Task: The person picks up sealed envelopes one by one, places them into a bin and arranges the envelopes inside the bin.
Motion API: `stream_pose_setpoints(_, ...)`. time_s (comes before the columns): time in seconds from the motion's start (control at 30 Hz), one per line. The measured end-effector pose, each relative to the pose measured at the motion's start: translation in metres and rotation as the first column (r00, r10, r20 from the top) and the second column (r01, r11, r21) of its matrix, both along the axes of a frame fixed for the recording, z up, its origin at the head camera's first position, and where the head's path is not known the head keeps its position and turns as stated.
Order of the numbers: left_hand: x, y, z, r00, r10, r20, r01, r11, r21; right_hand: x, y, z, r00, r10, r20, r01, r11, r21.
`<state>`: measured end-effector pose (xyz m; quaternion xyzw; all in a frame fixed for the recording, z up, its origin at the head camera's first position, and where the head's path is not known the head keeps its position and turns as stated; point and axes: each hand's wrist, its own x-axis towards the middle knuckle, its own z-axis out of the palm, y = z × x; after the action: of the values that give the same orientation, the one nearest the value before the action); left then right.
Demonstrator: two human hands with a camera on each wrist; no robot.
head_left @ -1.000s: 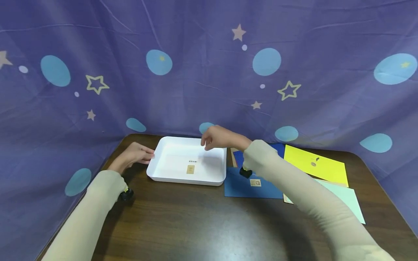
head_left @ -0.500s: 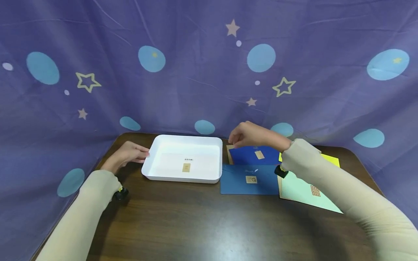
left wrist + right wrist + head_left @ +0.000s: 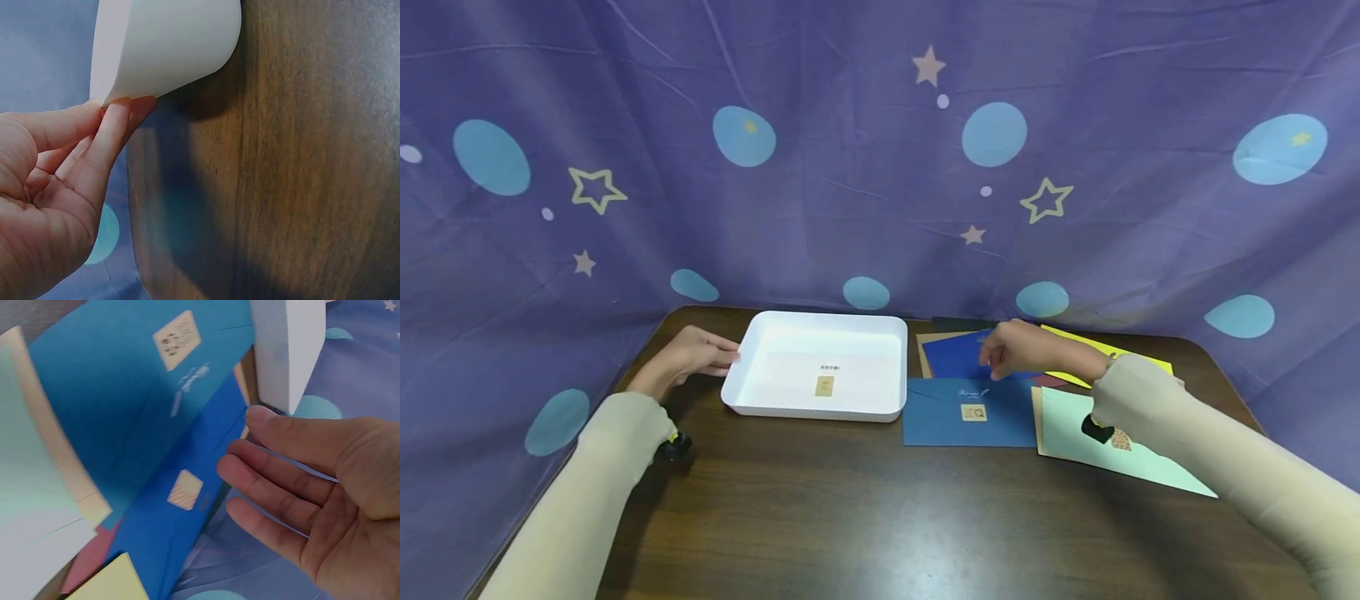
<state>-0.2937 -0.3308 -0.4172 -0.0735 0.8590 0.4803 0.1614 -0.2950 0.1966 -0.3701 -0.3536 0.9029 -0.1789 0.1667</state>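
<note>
Now right hand [image 3: 1018, 348] has moved from white tray [image 3: 786, 379] to blue envelopes [image 3: 952, 354], fingers loose, empty | left hand [image 3: 695, 352] pinches tray edge | work shifts there

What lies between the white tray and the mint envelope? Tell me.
The teal envelope, then a thin tan strip, in the head view.

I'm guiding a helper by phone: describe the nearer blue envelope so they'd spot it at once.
Find the white tray on the table. Flat between it and the mint envelope lies the nearer blue envelope. Its duller, greener shade sets it apart from the bright blue envelope behind.
</note>
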Motion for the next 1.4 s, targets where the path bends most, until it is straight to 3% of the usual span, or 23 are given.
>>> stream_pose_setpoints(0.43,-0.001,0.0,0.001,1.0,-0.007,0.004,0.007,1.0,0.003,0.001,0.015,-0.015,0.997,-0.039,0.059,0.041,0.999,-0.02)
stream_pose_setpoints(0.6,-0.001,0.001,0.001,1.0,-0.002,0.004,0.002,1.0,-0.001,0.002,0.014,-0.024,0.99,-0.11,0.092,0.111,0.994,0.001)
stream_pose_setpoints(0.9,-0.001,0.001,0.001,1.0,-0.003,0.007,0.003,1.0,0.006,0.001,0.013,-0.038,0.994,-0.107,-0.009,0.108,0.989,0.097)
stream_pose_setpoints(1.4,0.0,0.001,0.002,1.0,-0.003,0.006,0.003,1.0,0.008,0.0,0.005,-0.047,0.988,-0.14,-0.066,0.151,0.966,0.211)
